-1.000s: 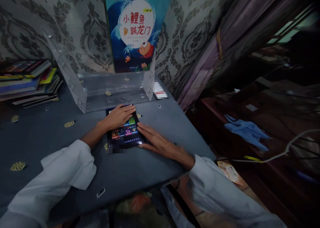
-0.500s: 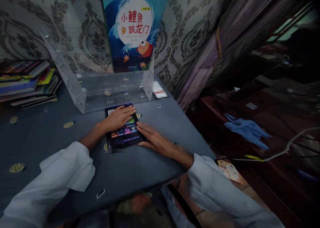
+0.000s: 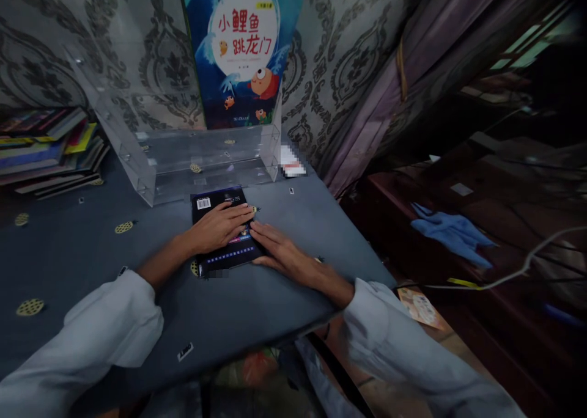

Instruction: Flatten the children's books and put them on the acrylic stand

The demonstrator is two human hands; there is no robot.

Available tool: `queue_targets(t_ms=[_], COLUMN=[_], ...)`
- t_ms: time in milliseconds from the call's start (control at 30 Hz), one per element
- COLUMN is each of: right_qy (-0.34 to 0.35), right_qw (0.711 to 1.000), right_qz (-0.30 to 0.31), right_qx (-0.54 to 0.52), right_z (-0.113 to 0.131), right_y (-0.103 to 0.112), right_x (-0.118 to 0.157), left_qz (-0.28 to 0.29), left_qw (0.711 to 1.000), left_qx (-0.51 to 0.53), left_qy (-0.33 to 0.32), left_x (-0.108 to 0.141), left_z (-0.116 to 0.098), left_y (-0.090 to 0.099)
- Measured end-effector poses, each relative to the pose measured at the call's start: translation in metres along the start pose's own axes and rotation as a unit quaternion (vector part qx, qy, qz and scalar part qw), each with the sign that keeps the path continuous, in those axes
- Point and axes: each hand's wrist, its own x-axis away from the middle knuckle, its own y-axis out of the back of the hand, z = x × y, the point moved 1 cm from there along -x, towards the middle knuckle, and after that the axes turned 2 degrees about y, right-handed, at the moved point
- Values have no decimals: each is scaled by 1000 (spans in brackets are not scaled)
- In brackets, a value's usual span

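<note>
A dark book lies flat on the grey-blue table, with a white barcode at its far left corner and coloured pictures partly covered. Across its middle rests my left hand, palm down with the fingers stretched to the right. My right hand lies along the right edge of the book, fingers straight, its fingertips close to those of my left hand. Neither hand is wrapped round anything.
Behind the book stands a clear acrylic rack with a blue picture book upright in it. A stack of books sits at the left. Right of the table edge are a blue cloth and a cable.
My left hand has slid a little toward me over the book, uncovering the barcode and covering more of the coloured pictures. My right hand stays at the right edge.
</note>
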Motion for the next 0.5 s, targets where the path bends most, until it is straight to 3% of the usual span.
queue_targets(t_ms=[500], right_qy=[33], right_qw=[989], right_qz=[-91], right_qx=[111], right_z=[22], right_y=[10], right_x=[4], left_qz=[-10], left_qw=[1000], left_qx=[0], left_qy=[-17], left_x=[6], left_z=[-17], left_y=[1])
